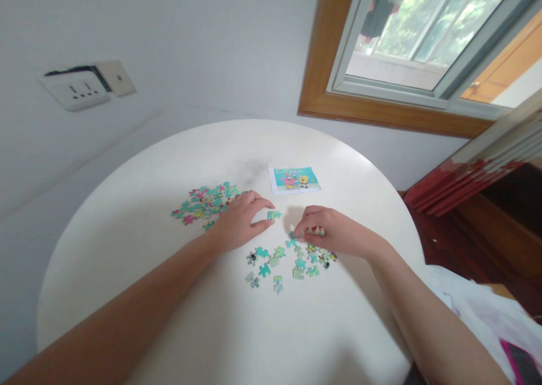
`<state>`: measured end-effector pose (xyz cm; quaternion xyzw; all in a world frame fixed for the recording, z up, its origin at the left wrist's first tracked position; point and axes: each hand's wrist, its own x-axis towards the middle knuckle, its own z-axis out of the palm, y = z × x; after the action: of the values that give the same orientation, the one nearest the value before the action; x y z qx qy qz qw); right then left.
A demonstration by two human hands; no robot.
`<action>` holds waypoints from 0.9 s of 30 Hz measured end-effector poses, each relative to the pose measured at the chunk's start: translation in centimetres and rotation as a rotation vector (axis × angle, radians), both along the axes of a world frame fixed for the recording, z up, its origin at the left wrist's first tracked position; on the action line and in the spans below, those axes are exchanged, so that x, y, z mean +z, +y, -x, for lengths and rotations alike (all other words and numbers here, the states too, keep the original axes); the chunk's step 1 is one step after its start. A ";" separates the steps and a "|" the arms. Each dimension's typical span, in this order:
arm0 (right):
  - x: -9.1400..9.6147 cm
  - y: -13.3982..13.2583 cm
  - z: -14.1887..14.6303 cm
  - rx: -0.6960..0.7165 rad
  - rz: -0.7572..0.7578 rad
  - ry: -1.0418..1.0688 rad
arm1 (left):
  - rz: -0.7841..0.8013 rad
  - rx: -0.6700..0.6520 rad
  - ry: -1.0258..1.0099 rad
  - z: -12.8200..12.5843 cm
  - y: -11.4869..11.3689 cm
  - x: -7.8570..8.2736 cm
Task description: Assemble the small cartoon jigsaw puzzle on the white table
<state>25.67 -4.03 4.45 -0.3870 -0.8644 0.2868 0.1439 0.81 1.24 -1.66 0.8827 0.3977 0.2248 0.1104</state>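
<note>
On a round white table (pixel 169 317), my left hand (pixel 239 221) pinches a small teal puzzle piece (pixel 274 215) between thumb and forefinger. My right hand (pixel 334 231) rests beside it with fingers curled, its fingertips pressed on a puzzle piece (pixel 295 236) on the tabletop. Several loose teal pieces (pixel 288 261) lie scattered just in front of both hands. A bigger heap of teal and pink pieces (pixel 205 201) sits behind my left hand.
A small cartoon reference picture (pixel 294 180) lies at the far side of the table. A wall socket (pixel 80 88) is on the white wall at left. A wooden-framed window (pixel 406 52) is at upper right. A pink phone (pixel 523 362) lies at lower right.
</note>
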 end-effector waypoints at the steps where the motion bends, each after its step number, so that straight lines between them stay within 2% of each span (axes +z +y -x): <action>1: -0.2 -0.2 0.6 0.040 -0.010 0.023 | -0.001 0.000 0.001 0.0 0.0 0.0; 4: -0.8 -0.5 2.0 0.123 -0.055 0.025 | 0.000 0.000 0.000 0.0 -0.1 0.1; 9: -1.4 -0.6 2.7 0.118 -0.100 -0.008 | 0.002 -0.003 -0.004 0.0 0.0 0.0; 24: -1.5 -0.7 2.8 0.044 0.055 0.017 | 0.000 -0.008 -0.017 0.0 -0.1 0.0; 27: -1.9 -0.2 2.5 -0.054 0.133 0.077 | -0.007 -0.016 -0.019 0.1 -0.1 -0.1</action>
<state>23.13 -4.27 2.52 -0.4078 -0.8266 0.3540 0.1586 0.72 1.19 -1.79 0.8841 0.3887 0.2336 0.1130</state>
